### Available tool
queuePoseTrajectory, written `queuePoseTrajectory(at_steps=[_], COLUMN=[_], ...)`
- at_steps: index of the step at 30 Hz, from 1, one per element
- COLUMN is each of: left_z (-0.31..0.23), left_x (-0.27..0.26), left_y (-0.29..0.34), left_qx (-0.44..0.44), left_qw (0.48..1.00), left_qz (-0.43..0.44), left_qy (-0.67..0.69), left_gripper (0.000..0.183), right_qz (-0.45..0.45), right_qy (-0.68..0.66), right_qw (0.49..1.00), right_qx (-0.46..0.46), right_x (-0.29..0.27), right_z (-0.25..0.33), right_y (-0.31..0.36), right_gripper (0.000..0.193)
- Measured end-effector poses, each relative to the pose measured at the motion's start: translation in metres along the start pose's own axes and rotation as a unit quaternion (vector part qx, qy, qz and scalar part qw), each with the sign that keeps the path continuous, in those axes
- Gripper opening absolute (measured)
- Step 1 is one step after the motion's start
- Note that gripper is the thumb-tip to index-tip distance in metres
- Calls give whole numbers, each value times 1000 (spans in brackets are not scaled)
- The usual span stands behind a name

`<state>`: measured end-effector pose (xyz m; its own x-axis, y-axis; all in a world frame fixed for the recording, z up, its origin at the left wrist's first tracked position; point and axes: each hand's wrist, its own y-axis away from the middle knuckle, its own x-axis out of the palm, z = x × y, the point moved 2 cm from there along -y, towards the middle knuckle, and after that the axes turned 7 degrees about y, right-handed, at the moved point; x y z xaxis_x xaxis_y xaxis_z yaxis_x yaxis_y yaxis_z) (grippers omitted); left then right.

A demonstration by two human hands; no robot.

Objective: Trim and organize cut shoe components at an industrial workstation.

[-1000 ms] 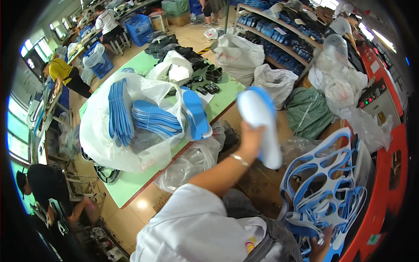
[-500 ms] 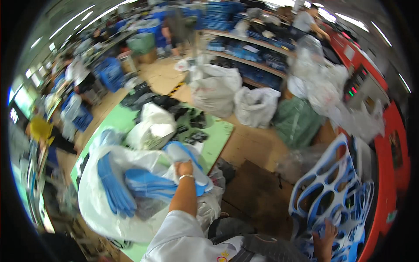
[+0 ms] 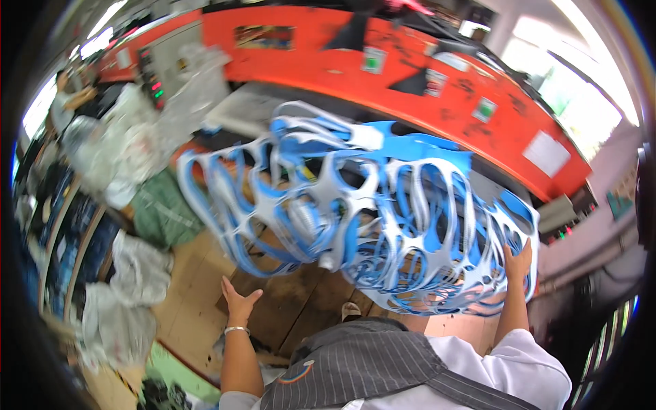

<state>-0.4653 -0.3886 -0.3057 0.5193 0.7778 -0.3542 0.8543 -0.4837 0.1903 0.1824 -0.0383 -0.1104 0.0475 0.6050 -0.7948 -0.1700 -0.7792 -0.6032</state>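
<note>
A large pile of blue-and-white foam sheets [image 3: 335, 184] with oval cut-outs spreads in front of me, along the red machine. My right hand [image 3: 517, 265] grips the sheets' right end, the thumb and fingers around a strip; part of the grip is hard to make out. My left hand [image 3: 239, 301] is open and holds nothing, fingers spread, over the floor just below the pile's left end. A bracelet circles that wrist.
The long red machine [image 3: 328, 51] runs behind the pile. At left are clear plastic bags [image 3: 130, 130], a green sack [image 3: 166, 208], white sacks [image 3: 119, 328] and a loaded shelf [image 3: 58, 239]. A green tabletop [image 3: 178, 372] shows at lower left. Another person [image 3: 65, 102] stands far left.
My view has swung right, from the green table with its bag of blue insoles to the foam sheets. My left hand has let go of the insoles; my right hand is at the sheets' right end.
</note>
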Motion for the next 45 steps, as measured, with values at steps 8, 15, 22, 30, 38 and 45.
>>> queuePoseTrajectory(at_steps=[8,15,22,30,38,45], left_z=[-53,-119,-294,-666,-642,-425], left_x=[138,38,-128,39,161,262], left_y=[-39,-26,-137,-90,95,-17], left_qx=[-203,-194,58,538,778,603], left_qw=[887,801,970,836,593,562], left_qz=[236,459,140,112,201,442], left_qy=[341,332,190,3,-55,-355], left_gripper=[44,39,49,46,34,24], right_qz=[229,184,334,255,33,212], right_qy=[-419,-457,-248,-353,-459,-316], right_qw=[639,658,892,560,638,674], right_qx=[603,569,179,-705,-618,-633], right_x=[64,70,-101,-243,-193,-102], right_z=[-126,-109,-31,321,538,483], right_y=[81,72,-46,-100,0,69], right_gripper=[81,26,29,22,30,52])
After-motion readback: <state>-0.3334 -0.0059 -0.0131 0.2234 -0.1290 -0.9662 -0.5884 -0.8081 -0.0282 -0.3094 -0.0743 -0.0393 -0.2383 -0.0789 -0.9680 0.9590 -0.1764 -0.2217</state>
